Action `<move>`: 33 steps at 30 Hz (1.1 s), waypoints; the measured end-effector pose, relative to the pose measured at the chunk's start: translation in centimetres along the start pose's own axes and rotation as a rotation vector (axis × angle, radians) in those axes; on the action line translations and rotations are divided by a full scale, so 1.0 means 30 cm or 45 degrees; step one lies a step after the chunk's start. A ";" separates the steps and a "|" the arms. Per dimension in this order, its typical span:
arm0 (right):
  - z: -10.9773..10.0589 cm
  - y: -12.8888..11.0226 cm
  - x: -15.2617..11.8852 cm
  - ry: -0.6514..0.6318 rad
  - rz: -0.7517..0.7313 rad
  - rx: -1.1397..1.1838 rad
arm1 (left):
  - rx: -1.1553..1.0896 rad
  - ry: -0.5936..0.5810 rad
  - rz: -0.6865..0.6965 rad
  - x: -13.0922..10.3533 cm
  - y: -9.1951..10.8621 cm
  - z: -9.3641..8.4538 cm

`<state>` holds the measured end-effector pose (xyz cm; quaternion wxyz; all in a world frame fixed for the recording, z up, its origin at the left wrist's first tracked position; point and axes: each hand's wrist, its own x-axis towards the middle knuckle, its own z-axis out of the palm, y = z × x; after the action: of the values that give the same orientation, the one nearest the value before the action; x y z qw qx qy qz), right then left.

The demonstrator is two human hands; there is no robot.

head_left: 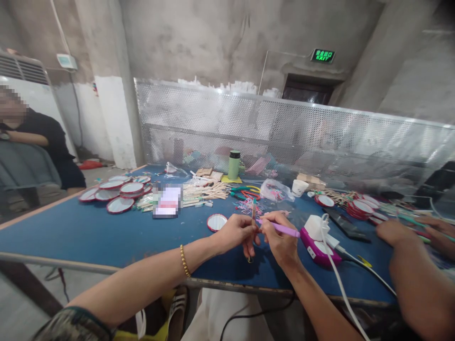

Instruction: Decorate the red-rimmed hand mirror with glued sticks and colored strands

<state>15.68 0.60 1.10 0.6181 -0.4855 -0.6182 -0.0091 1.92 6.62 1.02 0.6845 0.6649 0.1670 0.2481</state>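
Observation:
My left hand (pixel 240 234) is closed on a thin wooden stick (pixel 253 213) with a bluish tip, held upright over the front part of the blue table. My right hand (pixel 280 239) grips a pink-purple pen-like tool (pixel 280 228), whose tip end meets the stick near my left fingertips. A red-rimmed white disc (pixel 216 222) lies just left of my hands. Behind them is a pile of small pink and blue pieces (pixel 249 206). The exact contact point is too small to make out.
Stacked discs (pixel 121 204), a phone (pixel 167 201), wooden sticks (pixel 209 190), a green bottle (pixel 233 165) and a paper cup (pixel 299 187) stand or lie around. At right are a purple power strip (pixel 320 251), cables and another person's hands (pixel 398 233). A person sits far left.

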 end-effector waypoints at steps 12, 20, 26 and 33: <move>0.002 0.002 -0.002 -0.034 -0.001 0.010 | -0.030 -0.005 0.010 -0.003 0.003 0.002; 0.000 0.006 -0.003 -0.013 0.015 0.007 | -0.034 0.010 -0.002 0.000 -0.002 0.000; 0.002 0.004 -0.004 -0.033 0.034 0.002 | -0.011 0.006 0.005 0.000 -0.001 0.001; 0.003 0.003 -0.004 -0.035 0.039 -0.005 | -0.023 0.003 -0.007 0.000 -0.002 -0.001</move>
<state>15.63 0.65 0.94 0.6087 -0.4962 -0.6190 0.0057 1.90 6.65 0.95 0.6909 0.6580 0.1672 0.2485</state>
